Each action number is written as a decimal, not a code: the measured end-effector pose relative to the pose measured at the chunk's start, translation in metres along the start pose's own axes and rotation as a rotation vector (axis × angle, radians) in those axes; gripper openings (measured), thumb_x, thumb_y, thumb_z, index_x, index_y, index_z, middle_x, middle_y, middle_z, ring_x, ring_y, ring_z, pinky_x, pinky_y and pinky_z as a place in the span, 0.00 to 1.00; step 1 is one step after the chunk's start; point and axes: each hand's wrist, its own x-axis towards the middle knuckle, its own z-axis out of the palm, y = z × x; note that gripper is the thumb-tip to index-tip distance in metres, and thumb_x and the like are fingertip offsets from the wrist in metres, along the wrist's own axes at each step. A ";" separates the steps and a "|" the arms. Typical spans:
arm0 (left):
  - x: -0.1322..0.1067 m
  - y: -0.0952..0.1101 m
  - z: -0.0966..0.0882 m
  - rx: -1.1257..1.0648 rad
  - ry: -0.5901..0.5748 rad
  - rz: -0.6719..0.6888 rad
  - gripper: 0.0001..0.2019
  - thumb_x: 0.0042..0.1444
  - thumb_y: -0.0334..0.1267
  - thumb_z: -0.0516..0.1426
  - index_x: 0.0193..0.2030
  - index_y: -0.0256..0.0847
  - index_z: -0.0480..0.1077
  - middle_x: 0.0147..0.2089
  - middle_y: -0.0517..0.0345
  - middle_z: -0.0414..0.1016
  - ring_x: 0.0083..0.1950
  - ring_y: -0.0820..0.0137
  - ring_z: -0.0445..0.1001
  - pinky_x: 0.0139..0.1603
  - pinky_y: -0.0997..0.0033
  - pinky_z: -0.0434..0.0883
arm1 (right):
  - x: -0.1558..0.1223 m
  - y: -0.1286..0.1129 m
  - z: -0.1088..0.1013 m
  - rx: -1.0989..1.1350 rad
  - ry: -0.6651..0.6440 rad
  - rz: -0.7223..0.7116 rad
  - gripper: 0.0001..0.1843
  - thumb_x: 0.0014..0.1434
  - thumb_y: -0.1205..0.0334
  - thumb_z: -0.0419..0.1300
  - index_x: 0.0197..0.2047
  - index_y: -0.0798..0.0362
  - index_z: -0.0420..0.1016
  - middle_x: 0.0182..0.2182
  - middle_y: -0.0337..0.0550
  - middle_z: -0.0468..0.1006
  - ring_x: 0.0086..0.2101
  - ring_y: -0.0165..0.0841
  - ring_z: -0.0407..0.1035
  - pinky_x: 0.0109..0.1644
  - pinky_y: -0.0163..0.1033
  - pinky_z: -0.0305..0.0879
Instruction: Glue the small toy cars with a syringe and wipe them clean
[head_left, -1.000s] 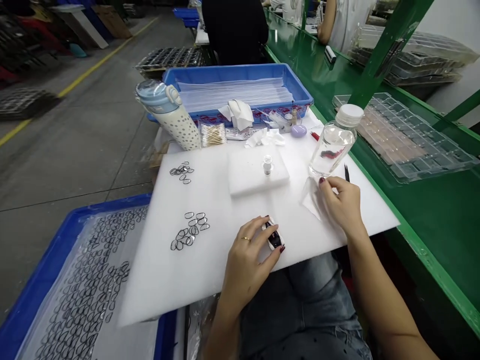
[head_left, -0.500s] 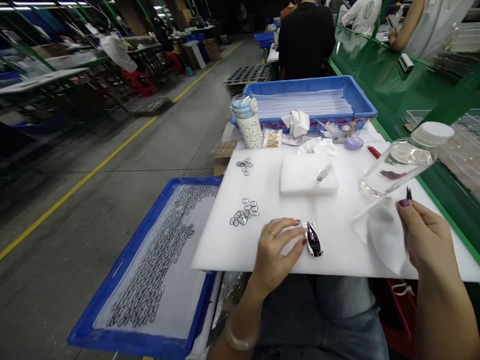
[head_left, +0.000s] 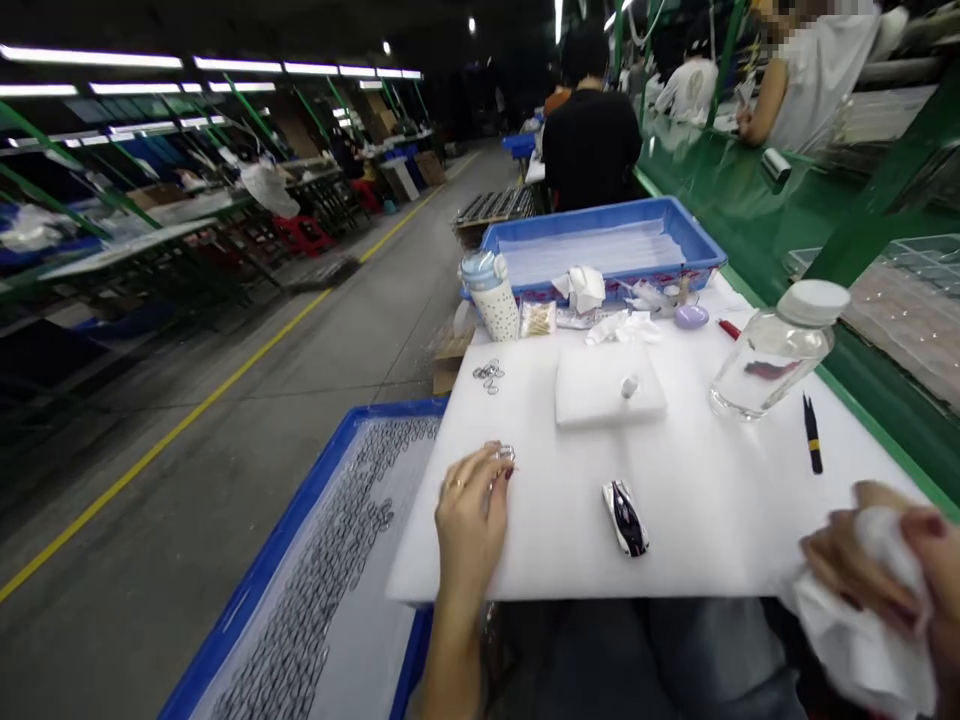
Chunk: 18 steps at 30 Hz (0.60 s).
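Note:
My left hand [head_left: 471, 510] rests on the white foam sheet [head_left: 697, 520] with its fingertips on a small pile of thin dark rings [head_left: 504, 455]. A little to its right lies a small white and dark toy car [head_left: 625, 517], untouched. My right hand [head_left: 885, 565] is at the near right corner, fingers bunched around a white cloth [head_left: 862, 630]. A clear bottle with a white cap [head_left: 776, 350] stands at the right, black tweezers [head_left: 810, 432] beside it.
A smaller foam block with a white peg [head_left: 609, 390] sits mid-sheet; more rings [head_left: 489, 373] lie further back. A blue tray of rings [head_left: 315, 590] is lower left, another blue tray [head_left: 600, 245] behind. A dotted flask [head_left: 491, 295], swabs and tissues stand at the back. People work along the green conveyor [head_left: 720, 200].
My left hand let go of the toy car and moved left onto the ring pile. My right hand drew back to the near right, crumpling the cloth. The view tilted up.

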 end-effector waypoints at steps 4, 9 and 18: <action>-0.012 0.042 0.009 -0.350 -0.108 -0.046 0.08 0.64 0.31 0.54 0.38 0.42 0.74 0.34 0.57 0.80 0.37 0.67 0.80 0.38 0.70 0.75 | -0.001 0.007 0.052 -0.159 -0.321 0.058 0.21 0.59 0.40 0.62 0.34 0.51 0.70 0.26 0.39 0.70 0.27 0.31 0.65 0.31 0.34 0.64; -0.025 0.090 0.026 -0.622 -0.134 0.082 0.11 0.63 0.27 0.54 0.42 0.44 0.76 0.35 0.57 0.78 0.35 0.69 0.77 0.35 0.74 0.74 | 0.003 0.011 0.101 -0.306 -0.459 -0.206 0.19 0.68 0.45 0.50 0.35 0.52 0.67 0.28 0.39 0.70 0.29 0.32 0.63 0.33 0.35 0.62; -0.046 0.083 0.042 -1.196 -0.266 -0.292 0.07 0.61 0.41 0.62 0.45 0.48 0.80 0.48 0.52 0.75 0.50 0.65 0.76 0.52 0.69 0.74 | -0.007 0.020 0.110 0.177 -0.406 0.132 0.20 0.59 0.41 0.62 0.34 0.51 0.69 0.32 0.40 0.66 0.36 0.32 0.62 0.43 0.36 0.64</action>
